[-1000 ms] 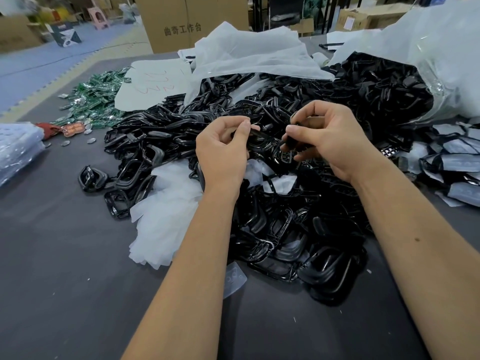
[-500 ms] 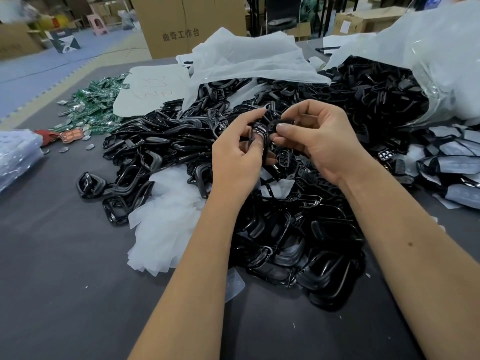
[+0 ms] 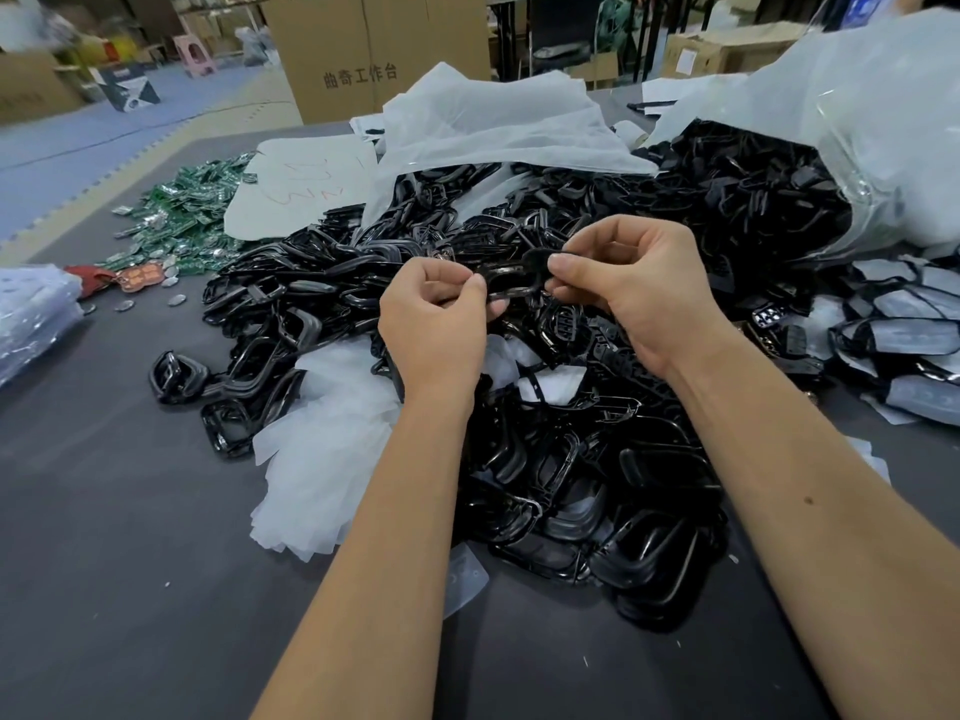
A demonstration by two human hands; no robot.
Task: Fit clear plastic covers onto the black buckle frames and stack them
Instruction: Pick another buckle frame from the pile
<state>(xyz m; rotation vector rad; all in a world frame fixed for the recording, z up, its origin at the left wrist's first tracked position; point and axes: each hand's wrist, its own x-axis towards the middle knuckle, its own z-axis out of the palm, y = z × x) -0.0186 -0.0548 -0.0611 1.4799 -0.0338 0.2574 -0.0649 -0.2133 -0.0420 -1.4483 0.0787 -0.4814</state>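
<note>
A single black buckle frame (image 3: 511, 280) hangs in the air between my two hands, above a big heap of black buckle frames (image 3: 561, 439) on the dark table. My left hand (image 3: 436, 324) pinches its left end between thumb and fingers. My right hand (image 3: 631, 288) pinches its right end. Whether a clear cover is on the held frame I cannot tell. A loose clear cover (image 3: 465, 576) lies flat at the near edge of the heap. Frames with covers on them (image 3: 904, 330) lie in a group at the right.
White plastic sheets (image 3: 327, 459) lie beside and under the heap. A large clear bag (image 3: 852, 127) spills more frames at the back right. Green circuit boards (image 3: 187, 215) are strewn at the back left. A cardboard box (image 3: 363, 49) stands behind the table.
Both hands have come together and lifted slightly. The left hand, apart from the frame a second ago, now pinches its left end opposite the right hand.
</note>
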